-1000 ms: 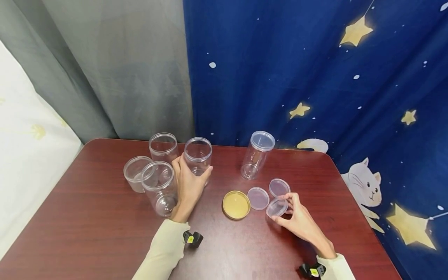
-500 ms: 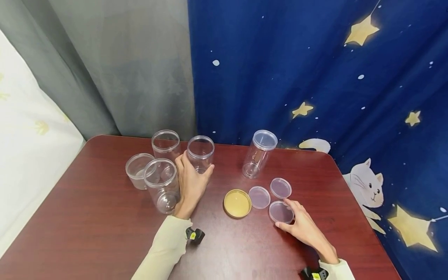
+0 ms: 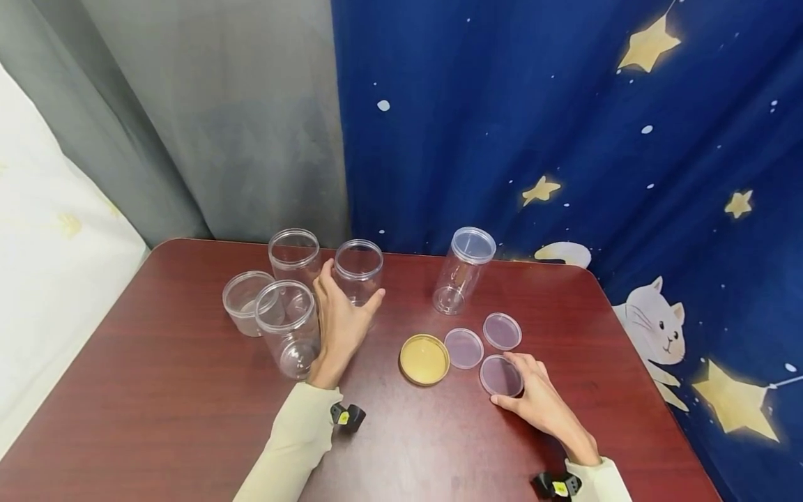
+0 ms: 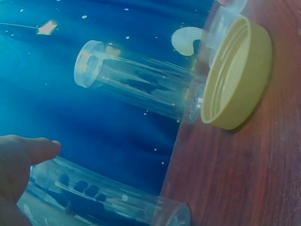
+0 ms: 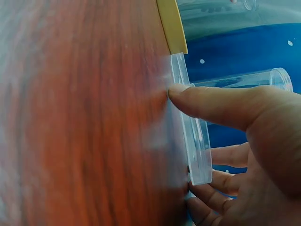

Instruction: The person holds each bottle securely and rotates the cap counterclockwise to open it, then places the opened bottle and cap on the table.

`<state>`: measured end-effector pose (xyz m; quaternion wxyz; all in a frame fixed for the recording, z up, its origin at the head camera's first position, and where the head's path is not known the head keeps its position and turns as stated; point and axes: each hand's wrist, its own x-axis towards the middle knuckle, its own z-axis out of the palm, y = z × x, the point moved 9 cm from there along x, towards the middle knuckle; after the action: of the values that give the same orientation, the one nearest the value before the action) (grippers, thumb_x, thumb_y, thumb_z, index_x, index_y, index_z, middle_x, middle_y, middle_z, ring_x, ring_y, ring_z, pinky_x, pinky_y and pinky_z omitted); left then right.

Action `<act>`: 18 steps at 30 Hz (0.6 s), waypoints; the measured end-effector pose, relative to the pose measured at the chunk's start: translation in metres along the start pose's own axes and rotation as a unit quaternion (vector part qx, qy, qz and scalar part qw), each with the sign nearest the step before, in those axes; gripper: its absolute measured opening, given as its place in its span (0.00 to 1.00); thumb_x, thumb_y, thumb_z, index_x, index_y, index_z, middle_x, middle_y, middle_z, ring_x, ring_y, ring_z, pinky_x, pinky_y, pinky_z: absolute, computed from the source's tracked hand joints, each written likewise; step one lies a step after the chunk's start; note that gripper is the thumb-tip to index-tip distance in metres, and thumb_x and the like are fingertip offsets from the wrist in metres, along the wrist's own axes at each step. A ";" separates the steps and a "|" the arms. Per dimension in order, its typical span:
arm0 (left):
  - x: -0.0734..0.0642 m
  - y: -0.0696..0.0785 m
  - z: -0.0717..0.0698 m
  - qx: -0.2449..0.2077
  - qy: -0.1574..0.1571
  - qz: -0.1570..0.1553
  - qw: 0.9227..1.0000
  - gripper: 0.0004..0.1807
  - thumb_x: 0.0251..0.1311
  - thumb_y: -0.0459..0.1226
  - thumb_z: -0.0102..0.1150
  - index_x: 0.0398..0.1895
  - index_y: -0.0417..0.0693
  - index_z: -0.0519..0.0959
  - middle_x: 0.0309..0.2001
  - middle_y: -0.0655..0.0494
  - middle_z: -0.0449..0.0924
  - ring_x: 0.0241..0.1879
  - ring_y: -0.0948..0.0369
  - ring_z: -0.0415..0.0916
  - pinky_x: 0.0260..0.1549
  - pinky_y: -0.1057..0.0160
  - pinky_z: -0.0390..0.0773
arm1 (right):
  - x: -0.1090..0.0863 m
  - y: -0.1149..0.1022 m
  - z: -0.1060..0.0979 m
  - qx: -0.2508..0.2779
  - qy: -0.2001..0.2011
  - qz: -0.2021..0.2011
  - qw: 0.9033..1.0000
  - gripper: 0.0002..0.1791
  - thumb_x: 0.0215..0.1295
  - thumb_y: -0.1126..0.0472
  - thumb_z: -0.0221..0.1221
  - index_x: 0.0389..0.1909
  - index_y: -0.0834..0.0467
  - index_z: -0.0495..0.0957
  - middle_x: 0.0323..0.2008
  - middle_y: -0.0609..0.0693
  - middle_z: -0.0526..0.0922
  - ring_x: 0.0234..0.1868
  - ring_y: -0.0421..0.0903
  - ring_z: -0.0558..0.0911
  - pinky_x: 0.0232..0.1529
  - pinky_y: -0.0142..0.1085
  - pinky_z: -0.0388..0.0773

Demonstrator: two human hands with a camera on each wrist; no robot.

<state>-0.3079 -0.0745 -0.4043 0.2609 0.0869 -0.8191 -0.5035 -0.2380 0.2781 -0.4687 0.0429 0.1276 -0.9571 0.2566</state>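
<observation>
In the head view my left hand [image 3: 341, 317] reaches round a tall clear jar [image 3: 359, 259] without a lid, thumb on its right side and fingers on its left. That jar [image 4: 117, 200] also shows beneath the thumb in the left wrist view. My right hand [image 3: 539, 397] holds a clear round lid [image 3: 500, 376] by its edge, thumb at the near side and fingers at the far side. The lid [image 5: 200, 150] lies flat on the table. Two more clear lids, a middle one [image 3: 463, 348] and a far one [image 3: 502, 331], lie close by.
A gold lid [image 3: 424, 360] lies inner side up between the hands. Behind it stands a tall lidded jar [image 3: 464, 272]. On the left are two tall open jars, one near [image 3: 288, 335] and one far [image 3: 293, 251], and a short tub [image 3: 245, 303]. Curtains back the table [image 3: 157, 390].
The lid in my right hand has gone from tilted and raised to flat on the table, beside the other clear lids. My left hand stays round its jar.
</observation>
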 end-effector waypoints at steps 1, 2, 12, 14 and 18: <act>0.000 0.002 -0.001 -0.006 -0.001 0.003 1.000 0.56 0.43 0.45 0.79 0.72 0.41 0.55 0.64 0.37 0.63 0.63 0.43 0.64 0.63 0.45 0.65 | 0.000 0.000 0.000 -0.001 0.002 -0.001 1.000 0.41 0.45 0.58 0.77 0.61 0.66 0.72 0.54 0.61 0.75 0.54 0.57 0.69 0.50 0.52 0.71; 0.001 0.004 -0.001 -0.013 -0.002 0.007 1.000 0.56 0.43 0.44 0.79 0.72 0.41 0.55 0.64 0.37 0.62 0.64 0.44 0.64 0.63 0.46 0.64 | 0.000 0.000 0.000 -0.002 0.004 -0.002 1.000 0.41 0.45 0.58 0.77 0.60 0.67 0.72 0.54 0.61 0.75 0.54 0.57 0.70 0.50 0.52 0.71; 0.006 0.026 -0.005 -0.046 0.002 0.090 0.995 0.61 0.44 0.43 0.79 0.77 0.43 0.49 0.72 0.39 0.54 0.72 0.49 0.56 0.69 0.48 0.60 | 0.003 0.001 0.000 -0.004 -0.007 0.000 1.000 0.41 0.44 0.59 0.78 0.61 0.66 0.72 0.53 0.61 0.75 0.53 0.57 0.70 0.50 0.52 0.71; 0.007 0.032 -0.006 -0.039 0.003 0.111 0.993 0.61 0.45 0.44 0.79 0.77 0.44 0.48 0.73 0.40 0.52 0.73 0.50 0.53 0.69 0.49 0.60 | 0.003 0.002 0.000 -0.001 -0.009 0.005 1.000 0.42 0.43 0.60 0.78 0.61 0.65 0.72 0.53 0.61 0.75 0.53 0.57 0.70 0.51 0.52 0.71; 0.008 0.045 -0.009 -0.024 0.023 0.160 0.987 0.60 0.44 0.44 0.79 0.77 0.42 0.50 0.72 0.39 0.51 0.74 0.50 0.51 0.70 0.51 0.59 | 0.003 0.004 0.001 0.005 -0.013 0.015 1.000 0.42 0.43 0.60 0.78 0.61 0.64 0.73 0.54 0.60 0.75 0.54 0.57 0.70 0.51 0.53 0.71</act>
<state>-0.3044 -0.0633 -0.3590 0.3590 -0.0397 -0.8037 -0.4729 -0.2416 0.2805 -0.4707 0.0259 0.1166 -0.9582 0.2600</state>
